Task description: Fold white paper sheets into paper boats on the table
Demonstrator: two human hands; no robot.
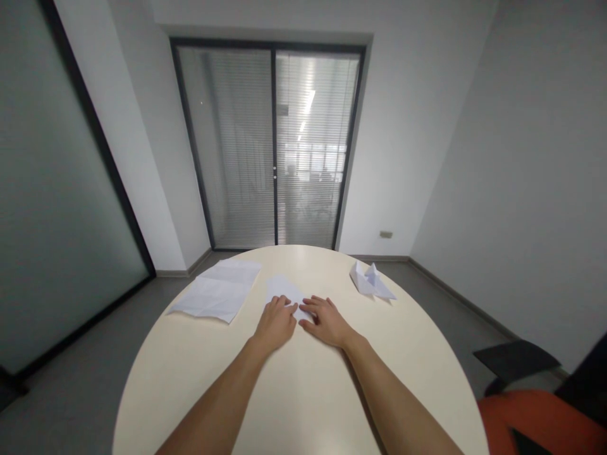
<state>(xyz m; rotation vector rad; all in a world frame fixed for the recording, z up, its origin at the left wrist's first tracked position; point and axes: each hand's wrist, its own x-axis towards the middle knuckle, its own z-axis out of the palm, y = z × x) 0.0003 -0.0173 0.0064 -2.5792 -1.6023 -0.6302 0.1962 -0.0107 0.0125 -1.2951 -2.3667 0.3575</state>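
Note:
A small folded white sheet of paper (283, 286) lies flat on the round table, partly covered by my hands. My left hand (276, 322) is on its near left part, fingers curled and thumb pointing right along the near edge. From the right, my right hand (327, 321) reaches over the paper's right corner with its fingers stretched out and the thumb apart. The fingertips of both hands nearly meet at the near side of the paper. What lies beneath my left fingers is hidden.
A larger creased white sheet (219, 289) lies at the left of the cream table (298, 404). Folded paper shapes (371, 282), boat-like, stand near the right edge. An orange and black chair (540, 411) is at the lower right. Behind is a glazed partition with blinds (227, 151).

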